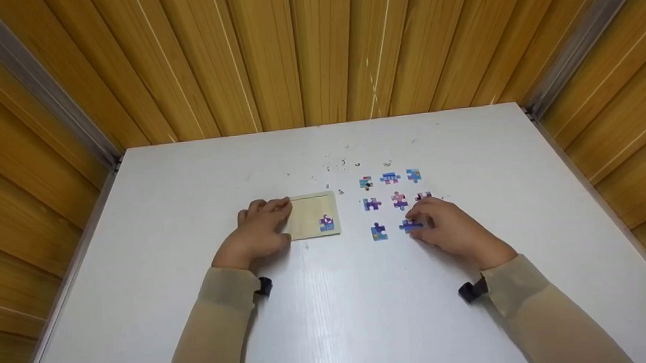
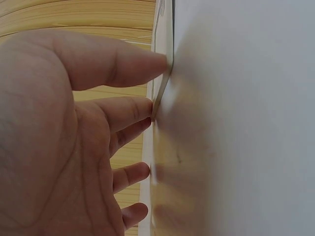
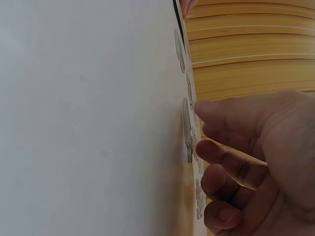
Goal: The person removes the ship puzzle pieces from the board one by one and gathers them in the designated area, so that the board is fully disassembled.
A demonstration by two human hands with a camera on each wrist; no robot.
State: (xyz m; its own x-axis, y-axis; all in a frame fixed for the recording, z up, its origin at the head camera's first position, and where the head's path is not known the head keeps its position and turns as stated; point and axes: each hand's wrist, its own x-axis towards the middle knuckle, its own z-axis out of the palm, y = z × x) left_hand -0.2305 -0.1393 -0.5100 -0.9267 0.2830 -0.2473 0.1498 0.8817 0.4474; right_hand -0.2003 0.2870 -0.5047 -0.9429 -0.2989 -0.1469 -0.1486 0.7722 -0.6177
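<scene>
A shallow wooden puzzle tray [image 1: 305, 213] lies on the table with one jigsaw piece [image 1: 326, 223] in its near right corner. My left hand [image 1: 258, 230] holds the tray's left end, thumb at the near edge and fingers toward the far edge. In the left wrist view the thumb [image 2: 142, 66] meets the tray's rim. My right hand [image 1: 454, 230] is over a blue-and-purple jigsaw piece [image 1: 410, 226] that lies flat. Its thumb and index finger are apart around this piece; the right wrist view shows no clear grip on it.
Several other jigsaw pieces lie spread right of the tray, among them a pink one [image 1: 399, 200], a blue one [image 1: 413, 175] and a purple-blue one [image 1: 379, 232]. The right hand partly covers another piece [image 1: 424, 196]. Small dark marks [image 1: 343, 162] dot the white table [image 1: 319, 305]. Wood-look walls [image 1: 321, 52] surround it.
</scene>
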